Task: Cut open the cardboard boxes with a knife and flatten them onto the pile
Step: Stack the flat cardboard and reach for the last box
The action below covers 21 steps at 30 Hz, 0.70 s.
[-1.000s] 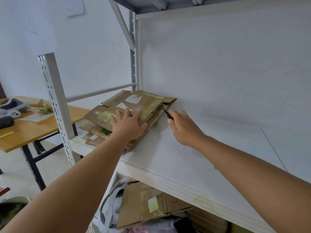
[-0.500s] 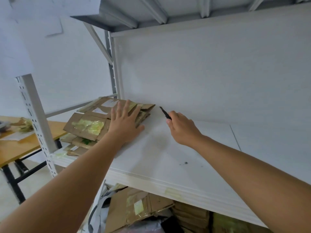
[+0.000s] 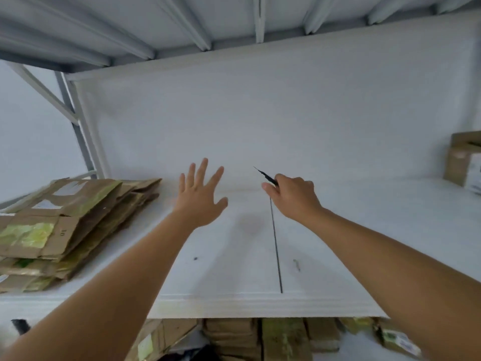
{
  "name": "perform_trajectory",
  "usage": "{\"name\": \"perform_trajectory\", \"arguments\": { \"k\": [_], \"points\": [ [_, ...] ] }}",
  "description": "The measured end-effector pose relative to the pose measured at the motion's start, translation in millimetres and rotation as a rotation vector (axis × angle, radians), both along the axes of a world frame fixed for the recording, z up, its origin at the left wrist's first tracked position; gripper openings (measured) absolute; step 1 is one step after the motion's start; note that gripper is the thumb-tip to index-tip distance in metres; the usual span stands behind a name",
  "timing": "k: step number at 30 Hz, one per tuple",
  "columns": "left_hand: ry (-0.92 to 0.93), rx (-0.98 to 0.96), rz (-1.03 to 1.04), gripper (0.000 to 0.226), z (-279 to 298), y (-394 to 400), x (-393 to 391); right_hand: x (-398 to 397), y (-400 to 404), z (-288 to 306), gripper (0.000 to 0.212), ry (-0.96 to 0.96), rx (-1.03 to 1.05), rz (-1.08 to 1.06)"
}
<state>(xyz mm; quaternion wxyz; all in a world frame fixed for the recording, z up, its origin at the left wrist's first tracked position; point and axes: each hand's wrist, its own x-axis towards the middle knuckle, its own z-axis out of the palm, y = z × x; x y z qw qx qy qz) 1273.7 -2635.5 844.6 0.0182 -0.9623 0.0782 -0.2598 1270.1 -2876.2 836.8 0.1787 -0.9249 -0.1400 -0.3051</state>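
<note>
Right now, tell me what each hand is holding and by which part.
The right hand grips the knife by its handle, blade pointing up and away. The left hand holds nothing; its fingers are spread over the shelf.

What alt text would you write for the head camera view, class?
A left hand spread open and a right hand gripping a thin black knife reach over a white shelf board, a pile of flattened brown cardboard boxes at left.

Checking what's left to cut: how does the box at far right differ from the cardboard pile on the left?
The box stands unflattened, alone; the pile is flattened sheets stacked in layers. The box is cut off by the frame edge; the pile shows more fully. Both are brown cardboard on the white shelf.
</note>
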Motion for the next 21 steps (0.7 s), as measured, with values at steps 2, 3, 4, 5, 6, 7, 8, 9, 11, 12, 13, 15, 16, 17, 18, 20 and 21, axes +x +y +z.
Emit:
{"name": "perform_trajectory", "arguments": {
  "k": [2, 3, 4, 5, 6, 7, 8, 9, 11, 12, 13, 15, 16, 17, 18, 20, 21],
  "points": [
    [0.005, 0.000, -0.052, 0.078, -3.4, -32.4, 5.8, -0.2, -36.6, -2.9, 0.047, -0.006, -0.007, -0.102],
    [0.007, 0.006, -0.075, 0.078, -5.1, -47.4, 8.7, -0.5, -53.6, -4.1, 0.049, -0.008, -0.005, -0.141],
    [0.010, 0.012, -0.097, 0.077, -6.6, -62.8, 11.3, -1.8, -70.5, -5.5, 0.050, -0.010, -0.005, -0.177],
    [0.012, 0.017, -0.120, 0.077, -8.0, -78.3, 13.8, -3.4, -87.0, -7.5, 0.050, -0.017, -0.011, -0.214],
    [0.014, 0.019, -0.139, 0.077, -9.1, -93.6, 16.2, -5.8, -102.4, -9.9, 0.050, -0.028, -0.027, -0.252],
    [0.017, 0.021, -0.159, 0.077, -10.3, -109.4, 18.7, -8.6, -117.2, -12.9, 0.049, -0.045, -0.046, -0.291],
    [0.021, 0.022, -0.176, 0.076, -11.5, -125.1, 21.2, -11.6, -131.1, -15.8, 0.047, -0.064, -0.055, -0.323],
    [0.026, 0.025, -0.194, 0.076, -13.1, -140.5, 23.2, -14.3, -144.1, -18.6, 0.045, -0.078, -0.048, -0.343],
    [0.035, 0.032, -0.236, 0.077, -17.6, -171.3, 27.4, -18.5, -170.9, -23.2, 0.042, -0.059, -0.025, -0.376],
    [0.037, 0.032, -0.261, 0.077, -20.5, -186.4, 29.4, -19.3, -185.1, -25.9, 0.044, -0.028, -0.031, -0.402],
    [0.039, 0.029, -0.288, 0.077, -23.6, -200.6, 31.1, -19.4, -199.0, -28.8, 0.049, 0.002, -0.050, -0.432],
    [0.047, 0.020, -0.339, 0.076, -30.3, -228.4, 35.0, -18.9, -228.0, -34.5, 0.055, 0.042, -0.066, -0.479],
    [0.051, 0.017, -0.359, 0.076, -33.9, -241.4, 37.3, -19.0, -242.1, -36.9, 0.055, 0.057, -0.048, -0.490],
    [0.056, 0.016, -0.375, 0.076, -37.7, -254.1, 39.8, -19.1, -256.0, -38.9, 0.055, 0.073, -0.024, -0.499],
    [0.063, 0.016, -0.388, 0.075, -41.3, -266.6, 42.5, -19.2, -269.6, -40.2, 0.055, 0.091, -0.002, -0.510],
    [0.081, 0.015, -0.416, 0.075, -48.0, -290.1, 48.1, -19.2, -295.3, -41.6, 0.056, 0.130, 0.025, -0.545],
    [0.091, 0.012, -0.429, 0.074, -51.2, -301.2, 51.0, -19.1, -306.8, -41.9, 0.056, 0.142, 0.033, -0.563]
  ]
}}
